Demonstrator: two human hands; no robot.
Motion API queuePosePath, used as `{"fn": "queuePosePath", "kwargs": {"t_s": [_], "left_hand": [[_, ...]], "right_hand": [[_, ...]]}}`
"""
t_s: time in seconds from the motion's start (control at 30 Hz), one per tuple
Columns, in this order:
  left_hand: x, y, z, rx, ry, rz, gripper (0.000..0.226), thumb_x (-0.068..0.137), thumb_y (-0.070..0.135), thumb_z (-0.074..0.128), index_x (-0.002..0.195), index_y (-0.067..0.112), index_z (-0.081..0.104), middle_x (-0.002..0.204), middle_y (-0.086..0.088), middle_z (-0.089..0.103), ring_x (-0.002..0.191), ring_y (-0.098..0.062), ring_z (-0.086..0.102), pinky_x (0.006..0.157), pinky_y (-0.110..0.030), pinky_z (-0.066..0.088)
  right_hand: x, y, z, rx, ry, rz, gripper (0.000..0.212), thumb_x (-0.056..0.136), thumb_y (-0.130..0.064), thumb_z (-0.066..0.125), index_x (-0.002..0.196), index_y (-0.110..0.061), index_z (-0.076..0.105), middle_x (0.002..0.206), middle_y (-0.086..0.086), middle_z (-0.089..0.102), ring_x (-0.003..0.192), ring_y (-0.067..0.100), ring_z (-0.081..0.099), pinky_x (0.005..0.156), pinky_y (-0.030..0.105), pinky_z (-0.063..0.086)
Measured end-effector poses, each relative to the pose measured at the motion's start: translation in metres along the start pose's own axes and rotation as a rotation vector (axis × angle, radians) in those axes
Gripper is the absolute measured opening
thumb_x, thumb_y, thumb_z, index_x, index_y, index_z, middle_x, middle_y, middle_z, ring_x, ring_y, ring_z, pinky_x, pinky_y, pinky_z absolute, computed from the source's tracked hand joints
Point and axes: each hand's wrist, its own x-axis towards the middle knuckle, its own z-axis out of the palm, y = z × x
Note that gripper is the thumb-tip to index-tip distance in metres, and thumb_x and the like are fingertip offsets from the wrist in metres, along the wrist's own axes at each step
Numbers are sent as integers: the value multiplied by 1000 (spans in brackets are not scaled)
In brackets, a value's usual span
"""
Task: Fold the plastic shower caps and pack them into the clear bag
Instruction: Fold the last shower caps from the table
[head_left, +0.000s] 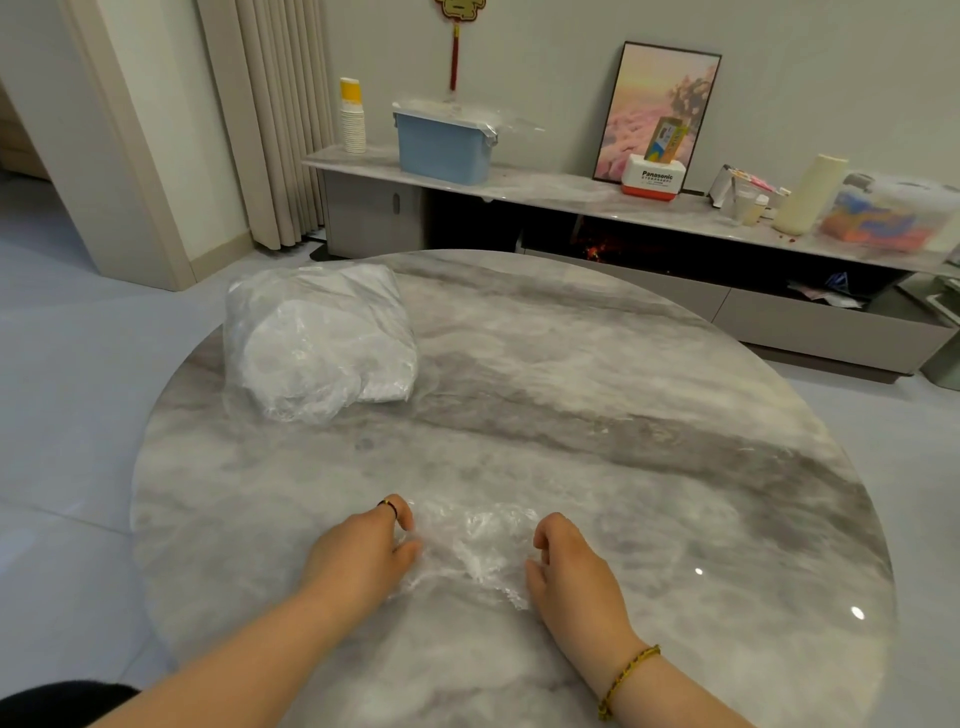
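Marble table (623, 415), lower centre: my left hand (358, 551) and right hand (571, 566) pinch one shower cap (472, 545), barely folded I'd judge; clear bag (317, 338) upper left bulges.

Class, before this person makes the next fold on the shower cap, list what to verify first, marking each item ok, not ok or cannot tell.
1. The shower cap lies on the table between both hands: ok.
2. The left hand pinches the cap's left edge: ok.
3. The right hand has a hold on the right edge: cannot tell; its curled fingers are at the edge.
4. The cap is smoothed flat for folding: not ok, it is crumpled.
5. The clear bag sits on the table, at the far left: ok.
6. The bag's opening faces the person: cannot tell.
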Motion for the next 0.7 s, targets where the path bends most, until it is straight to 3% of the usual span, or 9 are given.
{"fn": "queuePosePath", "kwargs": {"t_s": [0.1, 0.17, 0.23, 0.3, 0.37, 0.5, 0.57, 0.63, 0.7], "left_hand": [[-3, 8, -6, 159, 54, -37, 22, 92, 41, 48, 100, 27, 33, 66, 8, 45, 74, -16, 45, 64, -24, 29], [-2, 6, -8, 197, 215, 133, 28, 83, 32, 66, 99, 26, 44, 73, 10, 49, 71, -13, 47, 65, -20, 29], [-2, 0, -6, 74, 380, 378, 28, 71, 21, 67, 89, 29, 47, 79, 11, 52, 71, -8, 49, 75, -16, 30], [-6, -1, -7, -19, 350, 609, 17, 72, 20, 51, 87, 29, 48, 88, 15, 52, 80, -4, 48, 86, -13, 28], [-14, -2, -7, 35, 166, 756, 18, 72, 35, 49, 87, 32, 59, 89, 16, 62, 83, -3, 53, 87, -15, 35], [-17, -4, 5, 290, -16, 642, 59, 60, 71, 32, 91, 38, 69, 93, 24, 67, 83, 9, 62, 86, -14, 44], [-14, 1, 6, 205, 9, 602, 48, 63, 63, 34, 91, 40, 65, 85, 27, 66, 75, 10, 62, 77, -7, 41], [-11, 8, 0, 124, -22, 484, 29, 82, 46, 41, 91, 38, 67, 81, 23, 65, 76, 5, 60, 71, -5, 38], [-6, 6, 4, 32, -24, 326, 24, 95, 36, 44, 108, 31, 63, 86, 14, 63, 83, -5, 53, 73, -9, 32]], "right_hand": [[-3, 4, 4, -120, 174, -207, 63, 46, -5, 82, 75, -25, 30, 71, -8, 45, 54, 11, 35, 41, 9, 12], [-1, 8, 4, -85, 276, -359, 49, 53, -10, 76, 77, -25, 36, 79, -6, 50, 70, 11, 39, 57, 12, 29], [-2, 10, -4, -24, 336, -519, 18, 72, -24, 57, 83, -26, 43, 90, -9, 48, 82, 11, 43, 72, 18, 32], [-4, 9, -9, -39, 263, -630, 22, 72, -39, 53, 90, -27, 48, 94, -10, 55, 90, 9, 47, 78, 19, 32], [-6, 9, -8, -147, 127, -685, 36, 66, -49, 51, 95, -28, 48, 93, -10, 62, 90, 7, 52, 79, 18, 33], [-3, 10, -1, -178, 30, -524, 35, 63, -38, 38, 94, -30, 54, 73, -17, 66, 64, 1, 62, 60, 12, 41], [-2, 6, -7, -76, -10, -397, 37, 72, -30, 35, 94, -25, 64, 73, -11, 68, 67, 9, 64, 58, 16, 45], [-2, 5, -13, 124, -120, -192, 29, 88, -24, 37, 103, -22, 62, 74, -7, 67, 78, 15, 63, 72, 25, 45], [0, 4, -16, 421, -200, 4, 16, 93, -12, 45, 95, -23, 57, 51, -11, 60, 64, 6, 61, 72, 25, 49]]}}
